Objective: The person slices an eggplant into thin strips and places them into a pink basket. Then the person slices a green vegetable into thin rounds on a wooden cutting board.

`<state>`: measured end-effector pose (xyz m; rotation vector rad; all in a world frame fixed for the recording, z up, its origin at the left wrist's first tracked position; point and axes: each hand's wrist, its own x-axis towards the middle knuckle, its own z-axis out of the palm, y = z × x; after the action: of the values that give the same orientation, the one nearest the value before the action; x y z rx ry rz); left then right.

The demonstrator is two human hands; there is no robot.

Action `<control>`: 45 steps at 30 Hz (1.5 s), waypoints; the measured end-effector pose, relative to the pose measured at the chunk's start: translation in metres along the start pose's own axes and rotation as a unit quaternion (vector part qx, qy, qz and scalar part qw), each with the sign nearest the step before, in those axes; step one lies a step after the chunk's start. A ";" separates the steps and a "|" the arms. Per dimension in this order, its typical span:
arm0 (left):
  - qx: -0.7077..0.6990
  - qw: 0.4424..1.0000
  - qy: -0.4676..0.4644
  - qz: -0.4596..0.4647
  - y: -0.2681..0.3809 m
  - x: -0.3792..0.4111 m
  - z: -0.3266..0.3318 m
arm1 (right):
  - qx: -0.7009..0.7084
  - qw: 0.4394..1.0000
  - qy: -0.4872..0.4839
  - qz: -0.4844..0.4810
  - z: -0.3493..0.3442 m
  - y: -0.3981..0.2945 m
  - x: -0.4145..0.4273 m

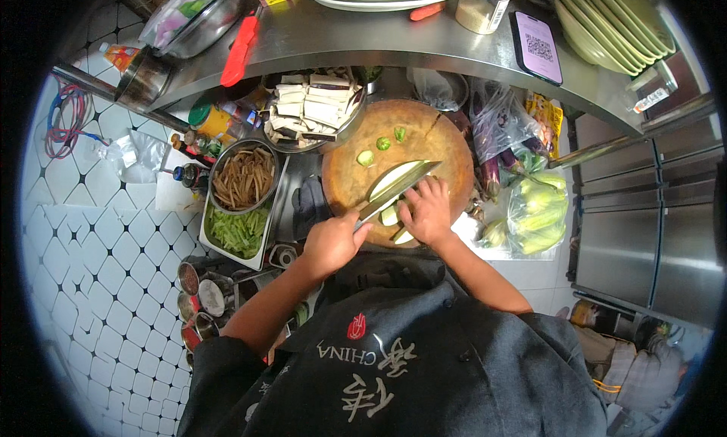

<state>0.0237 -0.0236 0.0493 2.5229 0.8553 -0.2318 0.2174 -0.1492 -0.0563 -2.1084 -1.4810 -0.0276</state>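
Note:
My left hand is closed around the handle of a kitchen knife. The blade slants up to the right over a round wooden chopping board. Along its far side lies a long piece of pale-fleshed green vegetable, perhaps courgette. On the near side, my right hand rests with bent fingers by the blade, on or beside cut pieces; what lies under its fingers is hidden. Another cut piece is near the board's front edge. Small green end pieces and a pale round slice lie farther back.
Left of the board stand a metal bowl of cut aubergine, a bowl of brown strips and a tray of green strips. Bagged aubergines and green vegetables lie right. A steel shelf with plates and a phone crosses beyond.

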 end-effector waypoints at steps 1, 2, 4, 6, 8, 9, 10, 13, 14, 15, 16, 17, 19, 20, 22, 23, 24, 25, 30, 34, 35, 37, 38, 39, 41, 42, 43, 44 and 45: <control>0.001 1.000 0.000 0.001 0.000 0.001 0.002 | 0.001 1.000 0.001 0.001 0.001 0.001 0.000; 0.002 1.000 0.000 0.003 -0.001 0.002 0.005 | 0.001 1.000 0.003 0.003 0.002 0.002 0.000; 0.003 1.000 -0.009 0.000 -0.004 0.005 0.008 | 0.005 1.000 -0.006 0.008 0.003 0.001 0.001; 0.000 1.000 -0.026 -0.006 -0.005 0.009 0.010 | 0.006 1.000 -0.026 0.016 0.000 0.001 0.001; -0.001 0.999 -0.033 0.001 -0.005 0.015 0.006 | 0.015 0.999 -0.030 0.015 -0.001 0.003 0.003; -0.002 0.999 -0.035 0.003 -0.005 0.017 0.005 | 0.020 0.999 -0.032 0.012 -0.001 0.003 0.003; -0.009 1.000 -0.029 0.003 -0.006 0.019 0.006 | 0.025 0.999 -0.030 0.010 0.000 0.003 0.003; -0.037 0.999 -0.020 0.002 -0.018 0.032 0.021 | 0.034 0.999 -0.012 -0.005 -0.001 0.002 0.006; -0.051 0.998 -0.024 -0.002 -0.025 0.042 0.030 | 0.033 0.999 -0.001 -0.016 -0.002 0.000 0.008; -0.066 0.997 -0.030 -0.003 -0.030 0.050 0.038 | 0.030 0.999 0.011 -0.024 -0.004 -0.001 0.007; -0.064 0.998 -0.014 0.000 -0.033 0.054 0.043 | 0.026 0.999 0.011 -0.026 -0.004 0.000 0.008; -0.062 0.998 0.002 0.001 -0.036 0.057 0.046 | 0.022 0.999 0.011 -0.030 -0.004 0.001 0.008; -0.068 0.998 0.008 -0.004 -0.036 0.052 0.042 | 0.025 0.999 0.000 -0.040 -0.003 0.002 0.004; -0.078 0.997 -0.003 -0.008 -0.034 0.048 0.041 | 0.030 0.998 -0.009 -0.046 -0.005 0.004 0.001; -0.079 0.996 -0.021 -0.019 -0.027 0.041 0.029 | 0.053 0.996 -0.044 -0.055 -0.014 0.015 0.002; -0.099 0.995 0.015 -0.014 -0.027 0.029 0.027 | 0.107 0.991 -0.056 -0.055 -0.020 0.023 0.007; -0.118 0.992 0.049 -0.011 -0.029 0.012 0.028 | 0.135 0.989 -0.041 -0.043 -0.026 0.033 0.013; -0.135 0.987 0.082 -0.008 -0.032 -0.005 0.029 | 0.164 0.986 -0.026 -0.028 -0.030 0.045 0.023; -0.179 0.969 0.109 -0.130 -0.056 -0.076 0.039 | 0.204 0.964 -0.107 -0.134 -0.007 0.066 0.117; -0.186 0.956 0.082 -0.213 -0.059 -0.099 0.046 | 0.193 0.933 -0.198 -0.231 0.025 0.019 0.156; -0.180 0.956 0.077 -0.217 -0.056 -0.096 0.047 | 0.179 0.930 -0.225 -0.230 0.045 0.024 0.158; -0.168 0.952 0.076 -0.243 -0.052 -0.101 0.049 | 0.150 0.923 -0.261 -0.241 0.063 0.026 0.166; -0.165 0.954 0.082 -0.238 -0.052 -0.100 0.050 | 0.132 0.924 -0.265 -0.243 0.069 0.032 0.169; -0.160 0.954 0.085 -0.239 -0.051 -0.101 0.052 | 0.118 0.923 -0.273 -0.246 0.073 0.035 0.169; -0.160 0.953 0.100 -0.236 -0.050 -0.104 0.058 | 0.105 0.917 -0.299 -0.241 0.071 0.050 0.181; -0.164 0.952 0.107 -0.233 -0.049 -0.105 0.061 | 0.106 0.918 -0.299 -0.237 0.066 0.058 0.183; -0.168 0.953 0.114 -0.227 -0.048 -0.105 0.063 | 0.106 0.921 -0.297 -0.229 0.060 0.070 0.185; -0.169 0.951 0.111 -0.233 -0.046 -0.106 0.062 | 0.131 0.929 -0.257 -0.233 0.065 0.090 0.184; -0.170 0.951 0.108 -0.234 -0.044 -0.102 0.061 | 0.152 0.937 -0.213 -0.232 0.068 0.114 0.183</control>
<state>-0.0847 -0.0764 0.0102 2.0214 1.4433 0.0451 0.3687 0.0126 -0.1028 -1.5383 -2.0596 0.4789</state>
